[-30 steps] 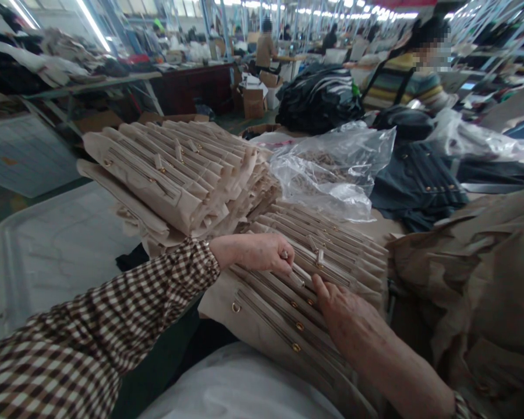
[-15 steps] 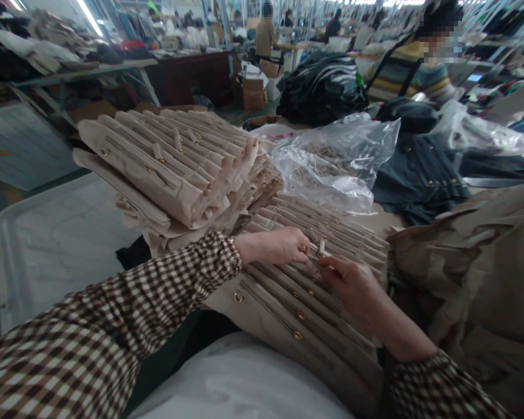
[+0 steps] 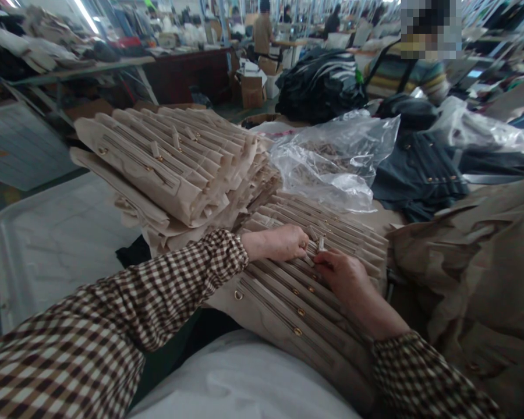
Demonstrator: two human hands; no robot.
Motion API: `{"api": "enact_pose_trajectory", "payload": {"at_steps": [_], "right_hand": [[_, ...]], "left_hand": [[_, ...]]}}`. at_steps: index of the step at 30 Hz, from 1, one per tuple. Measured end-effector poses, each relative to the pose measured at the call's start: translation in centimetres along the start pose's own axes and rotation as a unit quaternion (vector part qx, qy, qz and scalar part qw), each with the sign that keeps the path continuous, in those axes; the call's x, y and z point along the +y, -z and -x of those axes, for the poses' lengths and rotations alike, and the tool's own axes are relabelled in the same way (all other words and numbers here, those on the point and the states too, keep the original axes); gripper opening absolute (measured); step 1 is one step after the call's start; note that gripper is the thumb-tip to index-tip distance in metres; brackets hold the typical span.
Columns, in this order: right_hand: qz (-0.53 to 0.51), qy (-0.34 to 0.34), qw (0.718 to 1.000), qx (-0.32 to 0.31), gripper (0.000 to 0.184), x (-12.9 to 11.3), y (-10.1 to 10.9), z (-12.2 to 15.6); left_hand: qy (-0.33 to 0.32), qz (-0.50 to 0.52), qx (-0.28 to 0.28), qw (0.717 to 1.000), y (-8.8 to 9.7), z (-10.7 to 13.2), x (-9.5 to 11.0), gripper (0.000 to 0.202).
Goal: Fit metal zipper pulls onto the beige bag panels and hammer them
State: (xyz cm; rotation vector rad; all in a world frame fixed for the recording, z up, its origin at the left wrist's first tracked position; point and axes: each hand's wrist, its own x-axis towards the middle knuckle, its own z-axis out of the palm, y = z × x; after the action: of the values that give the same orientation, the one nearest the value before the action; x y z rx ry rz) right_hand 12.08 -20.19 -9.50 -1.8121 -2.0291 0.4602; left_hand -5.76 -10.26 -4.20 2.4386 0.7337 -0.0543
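A row of overlapping beige fabric panels (image 3: 262, 299) with zippers lies in front of me. Gold zipper sliders (image 3: 297, 331) show along the near panels, and a metal D-ring (image 3: 239, 295) sits at the left end of the nearest one. My left hand (image 3: 283, 241) is closed over the middle of the row, its fingertips pinched at a zipper. Close beside it, my right hand (image 3: 347, 276) pinches with thumb and forefinger at the same spot. What either hand grips is too small to make out. A small pale fabric tab (image 3: 321, 243) stands up just beyond my right fingertips.
A tall stack of beige zippered panels (image 3: 183, 157) rises at the left. Behind the row lies a clear plastic bag (image 3: 349, 169) with small beige pieces. Dark fabric panels (image 3: 419, 174) and a beige cloth heap (image 3: 475, 267) are at the right. A person (image 3: 406, 70) is farther back.
My right hand has shifted slightly left and up, nearer my left fingertips. My left hand stays at about the same place, still closed.
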Motion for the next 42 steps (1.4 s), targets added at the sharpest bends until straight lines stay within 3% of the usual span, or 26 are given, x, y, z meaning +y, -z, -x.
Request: {"api": "enact_pose_trajectory", "payload": {"at_steps": [11, 18, 23, 31, 42], "right_hand": [[-0.001, -0.021, 1.000, -0.007, 0.016, 0.3, -0.2, -0.2], [0.020, -0.016, 0.998, -0.054, 0.013, -0.6, 0.3, -0.3], [0.059, -0.037, 0.997, -0.044, 0.011, -1.5, 0.6, -0.4], [0.049, -0.052, 0.996, -0.061, 0.015, -1.2, 0.5, -0.8], [0.028, -0.062, 0.997, -0.039, 0.012, -1.6, 0.9, -0.6]], "left_hand": [[-0.007, -0.049, 0.044, 0.998, -1.1, 0.3, -0.4, 0.017], [-0.025, -0.139, 0.029, 0.990, -0.9, 0.8, 0.0, 0.019], [0.002, -0.165, 0.028, 0.986, -1.0, 0.8, 0.1, 0.021], [-0.008, -0.159, 0.035, 0.987, -1.5, 0.6, 0.3, 0.021], [0.076, -0.111, 0.037, 0.990, 0.0, 2.0, 0.6, 0.020]]}}
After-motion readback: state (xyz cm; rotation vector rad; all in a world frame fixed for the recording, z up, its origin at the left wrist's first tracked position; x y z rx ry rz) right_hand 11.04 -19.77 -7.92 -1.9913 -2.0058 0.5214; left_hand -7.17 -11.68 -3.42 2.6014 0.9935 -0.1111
